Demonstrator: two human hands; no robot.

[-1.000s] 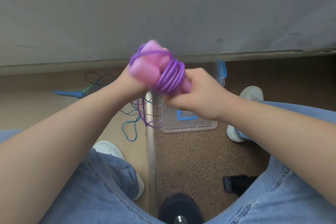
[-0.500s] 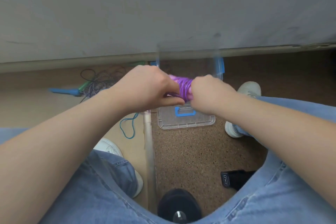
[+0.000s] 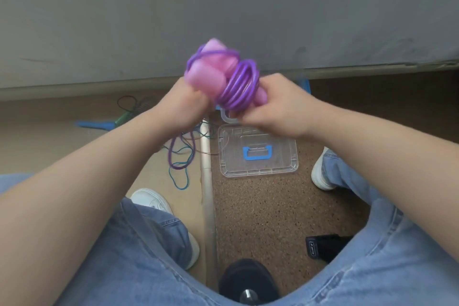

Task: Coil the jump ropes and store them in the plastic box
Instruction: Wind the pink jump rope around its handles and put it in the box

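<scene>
My left hand (image 3: 185, 104) grips the pink handles (image 3: 211, 69) of a purple jump rope, held up in front of me. Several turns of purple cord (image 3: 239, 87) are wound round the handles. My right hand (image 3: 275, 109) pinches the cord at the right end of the bundle. A loose purple loop (image 3: 173, 154) hangs down below my left hand. On the floor under my hands lies the clear plastic lid (image 3: 258, 154) with a blue handle. The plastic box (image 3: 227, 117) is mostly hidden behind my hands.
A teal rope (image 3: 181, 176) lies tangled on the floor left of the lid. A blue-handled rope (image 3: 99, 125) and dark cords (image 3: 131, 104) lie further left by the wall. A metal floor strip (image 3: 207, 194) runs toward me. A black object (image 3: 323, 248) sits near my right knee.
Both hands have risen from low over the lid, and the handles now point up and left again. Another turn of cord lies on the bundle.
</scene>
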